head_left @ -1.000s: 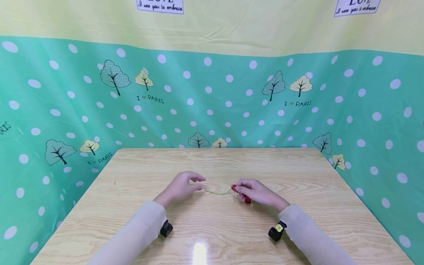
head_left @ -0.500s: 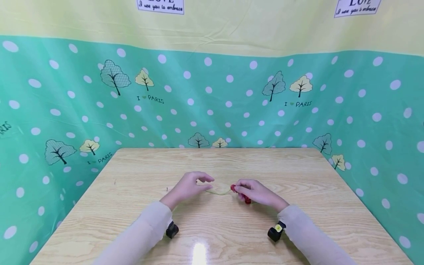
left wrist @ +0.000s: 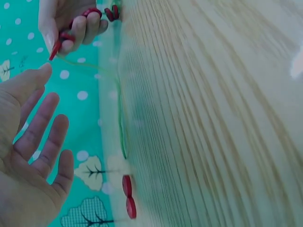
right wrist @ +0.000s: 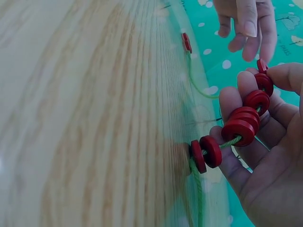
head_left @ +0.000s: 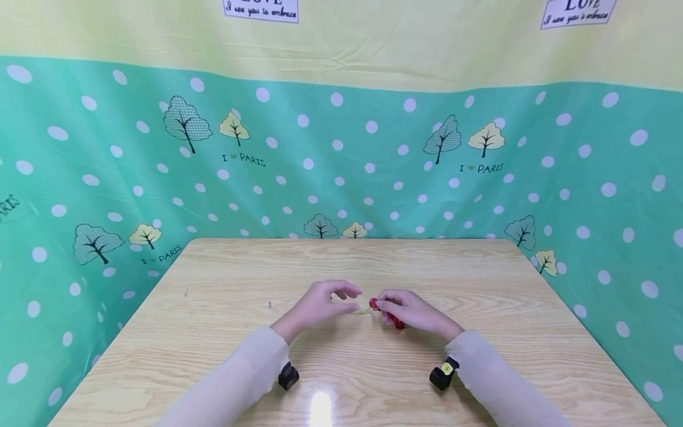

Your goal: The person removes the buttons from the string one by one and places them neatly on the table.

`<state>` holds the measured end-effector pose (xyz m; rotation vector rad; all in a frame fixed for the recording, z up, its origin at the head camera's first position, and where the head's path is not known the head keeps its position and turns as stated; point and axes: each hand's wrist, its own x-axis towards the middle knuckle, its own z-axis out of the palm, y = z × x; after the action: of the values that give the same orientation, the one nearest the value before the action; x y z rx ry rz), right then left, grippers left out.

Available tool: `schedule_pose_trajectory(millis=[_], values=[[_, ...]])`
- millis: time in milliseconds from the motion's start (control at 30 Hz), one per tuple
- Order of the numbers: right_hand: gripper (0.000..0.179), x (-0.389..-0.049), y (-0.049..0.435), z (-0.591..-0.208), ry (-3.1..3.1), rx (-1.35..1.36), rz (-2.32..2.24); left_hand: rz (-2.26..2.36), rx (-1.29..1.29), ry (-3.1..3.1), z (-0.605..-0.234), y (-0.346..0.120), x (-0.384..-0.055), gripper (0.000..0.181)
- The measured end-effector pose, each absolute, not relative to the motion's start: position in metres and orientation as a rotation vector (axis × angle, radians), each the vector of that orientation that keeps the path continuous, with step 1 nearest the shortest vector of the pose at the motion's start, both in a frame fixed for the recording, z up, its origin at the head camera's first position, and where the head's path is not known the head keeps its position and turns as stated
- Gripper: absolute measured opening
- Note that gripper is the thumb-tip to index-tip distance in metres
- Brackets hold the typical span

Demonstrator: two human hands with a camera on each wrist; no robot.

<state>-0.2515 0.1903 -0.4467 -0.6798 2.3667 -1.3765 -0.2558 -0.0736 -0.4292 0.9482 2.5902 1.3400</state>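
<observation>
My right hand (head_left: 411, 309) holds a row of red disc beads (right wrist: 244, 125) threaded on a green string (right wrist: 232, 142). Its thumb and index finger pinch the bead at the row's end, while the other fingers curl under the rest. My left hand (head_left: 325, 301) comes up beside it from the left, fingers spread and nothing between them. In the left wrist view its thumb tip is just below the pinched bead (left wrist: 56, 49). The string (left wrist: 120, 113) runs from that bead down to the table. Other red beads (left wrist: 129, 196) lie beyond the string's visible length.
A pale wooden table (head_left: 213, 367) stretches under both hands. Behind it hangs a green dotted curtain (head_left: 320, 154) with printed trees. A tiny dark mark (head_left: 269, 305) shows on the table left of the hands. Black wrist cameras (head_left: 288, 376) sit below each wrist.
My left hand has moved right, along the string, close to the right hand. The right hand has stayed nearly in place, keeping its hold on the beads.
</observation>
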Motion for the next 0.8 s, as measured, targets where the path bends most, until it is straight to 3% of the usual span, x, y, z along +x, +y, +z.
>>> schedule_pose_trajectory(millis=[800], values=[[0.038,-0.250,0.186,-0.444,2.375,-0.726,-1.365,1.305,0.954,2.604,-0.432,-0.048,-0.253,0.033]])
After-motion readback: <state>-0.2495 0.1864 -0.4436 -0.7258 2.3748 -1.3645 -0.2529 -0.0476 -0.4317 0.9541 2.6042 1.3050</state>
